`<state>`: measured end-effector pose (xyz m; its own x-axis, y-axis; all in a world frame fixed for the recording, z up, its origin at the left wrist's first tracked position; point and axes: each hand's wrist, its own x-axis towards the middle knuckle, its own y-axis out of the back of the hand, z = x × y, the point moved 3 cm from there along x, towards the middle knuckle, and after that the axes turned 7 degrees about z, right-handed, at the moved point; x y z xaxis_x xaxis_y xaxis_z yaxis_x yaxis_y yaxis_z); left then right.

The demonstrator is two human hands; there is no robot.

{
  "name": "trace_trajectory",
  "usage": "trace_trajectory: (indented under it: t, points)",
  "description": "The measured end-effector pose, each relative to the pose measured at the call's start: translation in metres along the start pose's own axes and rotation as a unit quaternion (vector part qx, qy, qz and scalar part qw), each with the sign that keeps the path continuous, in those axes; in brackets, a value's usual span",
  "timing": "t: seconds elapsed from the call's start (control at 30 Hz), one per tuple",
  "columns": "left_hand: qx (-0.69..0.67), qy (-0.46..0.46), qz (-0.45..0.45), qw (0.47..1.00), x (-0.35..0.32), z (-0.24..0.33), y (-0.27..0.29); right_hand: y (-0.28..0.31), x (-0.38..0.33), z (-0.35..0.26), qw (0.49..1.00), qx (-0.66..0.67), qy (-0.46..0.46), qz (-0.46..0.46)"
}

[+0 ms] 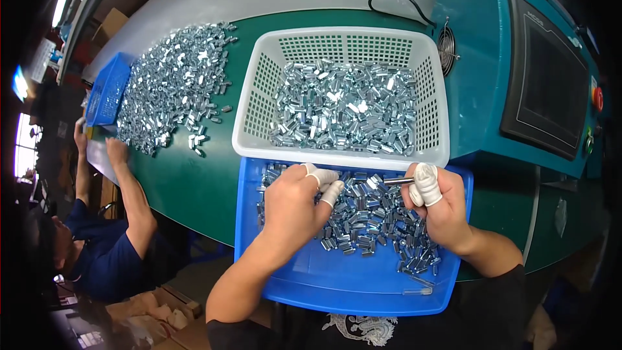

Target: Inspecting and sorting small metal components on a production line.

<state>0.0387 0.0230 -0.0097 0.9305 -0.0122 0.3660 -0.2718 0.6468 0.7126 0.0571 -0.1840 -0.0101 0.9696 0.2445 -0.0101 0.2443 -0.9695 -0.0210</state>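
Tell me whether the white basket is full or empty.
Partly full: the white basket holds a heap of small shiny metal parts covering its floor, well below its rim.

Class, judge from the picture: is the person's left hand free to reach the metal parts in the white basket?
Probably yes. The left hand hovers over the blue tray, just below the white basket, which is open-topped. Nothing lies between hand and metal parts, and it appears to hold nothing.

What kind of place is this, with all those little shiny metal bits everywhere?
Probably a factory sorting line. A person's hands, left hand and right hand, work over a blue tray of small metal parts; a white basket holds more, beside a green conveyor belt and teal machine.
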Motion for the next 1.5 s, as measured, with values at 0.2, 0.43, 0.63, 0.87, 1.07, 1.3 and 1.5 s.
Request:
trace_trajectory:
  t: [0.2, 0.43, 0.63, 0.87, 1.07, 1.3, 1.5]
  points:
    - [0.158, -0.039, -0.073, 0.984, -0.005, 0.004, -0.015, -0.002, 0.001, -0.001, 0.999, -0.006, 0.003, -0.035]
    - [0.075, -0.031, -0.075, 0.994, -0.005, 0.006, -0.019, -0.003, 0.001, -0.004, 1.000, -0.014, 0.004, -0.026]
    - [-0.222, 0.096, -0.066, 0.968, -0.007, 0.017, -0.014, -0.003, 0.003, -0.003, 0.998, -0.020, 0.033, -0.050]
    - [-0.237, 0.026, -0.068, 0.969, -0.006, 0.026, -0.004, -0.007, 0.002, 0.000, 0.989, -0.100, 0.068, -0.081]
    - [-0.290, 0.025, -0.081, 0.953, -0.010, 0.028, -0.006, -0.010, 0.000, -0.007, 0.991, -0.083, 0.038, -0.099]
    - [-0.256, -0.071, -0.016, 0.964, -0.014, 0.036, -0.006, -0.014, -0.004, -0.006, 0.988, -0.106, 0.032, -0.103]
    - [-0.255, -0.062, 0.000, 0.965, -0.014, 0.036, -0.007, -0.010, -0.005, 0.003, 0.991, -0.069, -0.030, -0.107]
